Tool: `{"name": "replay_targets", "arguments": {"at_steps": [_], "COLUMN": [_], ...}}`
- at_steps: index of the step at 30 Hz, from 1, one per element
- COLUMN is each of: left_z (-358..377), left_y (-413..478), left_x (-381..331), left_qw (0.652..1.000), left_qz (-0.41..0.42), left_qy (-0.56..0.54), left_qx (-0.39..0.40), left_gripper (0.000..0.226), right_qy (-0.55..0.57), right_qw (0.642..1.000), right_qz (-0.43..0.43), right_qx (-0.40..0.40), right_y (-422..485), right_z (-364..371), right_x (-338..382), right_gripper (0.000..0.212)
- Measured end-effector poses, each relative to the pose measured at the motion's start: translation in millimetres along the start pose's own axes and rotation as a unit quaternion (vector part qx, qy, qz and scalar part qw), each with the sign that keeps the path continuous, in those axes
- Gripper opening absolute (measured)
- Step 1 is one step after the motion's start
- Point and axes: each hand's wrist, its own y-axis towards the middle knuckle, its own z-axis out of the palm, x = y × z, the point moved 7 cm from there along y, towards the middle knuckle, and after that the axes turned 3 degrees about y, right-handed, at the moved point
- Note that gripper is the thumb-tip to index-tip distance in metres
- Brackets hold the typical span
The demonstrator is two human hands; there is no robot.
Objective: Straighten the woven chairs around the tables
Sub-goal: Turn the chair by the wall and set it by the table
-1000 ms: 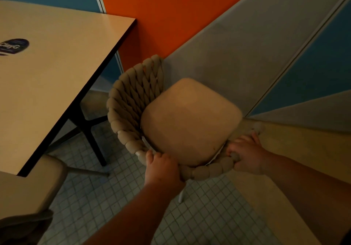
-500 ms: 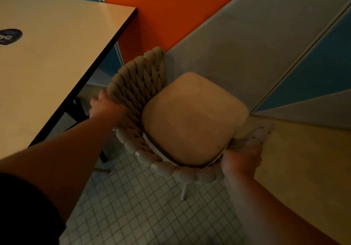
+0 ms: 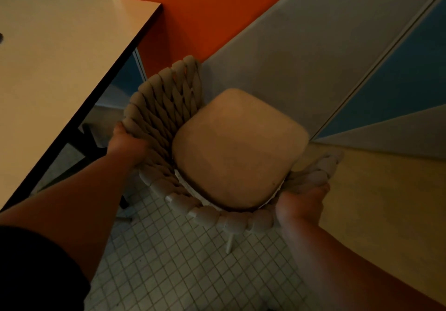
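Observation:
A woven chair (image 3: 166, 108) with a thick braided beige rim and a tan seat cushion (image 3: 237, 151) stands below me, close to the wall and just right of the table (image 3: 60, 64). My left hand (image 3: 126, 144) grips the outside of the braided backrest on the chair's left side. At the near right end of the rim, my right hand (image 3: 301, 204) holds the braid from underneath. One pale chair leg (image 3: 229, 243) shows beneath the rim; the other legs are hidden.
The beige table with a dark edge fills the upper left, its black legs (image 3: 79, 146) on the floor beside the chair. A wall of orange, grey and blue panels (image 3: 301, 52) runs right behind the chair. Small white floor tiles (image 3: 181, 274) lie beneath me, a yellow floor strip (image 3: 386, 202) at right.
My left hand left the near front rim and took hold of the outer left side of the backrest. The right hand shifted along the right rim. The chair has turned slightly.

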Motion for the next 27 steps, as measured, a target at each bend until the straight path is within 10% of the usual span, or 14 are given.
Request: {"name": "replay_targets", "arguments": {"at_steps": [19, 27], "left_z": [58, 57], "left_y": [-124, -122], "left_x": [43, 43], "left_qw": [0.97, 0.975], "left_qz": [-0.155, -0.178], "left_qy": [-0.164, -0.116], "left_qx": [-0.091, -0.061], "left_gripper": [0.081, 0.09], "right_qy": [-0.118, -0.139], "right_qw": [0.973, 0.972], "right_qz": [-0.158, -0.132], "right_qx": [0.119, 0.132], "right_y": [115, 116], "right_z": [-12, -17], "right_x": [80, 81], "right_gripper": [0.066, 0.088]}}
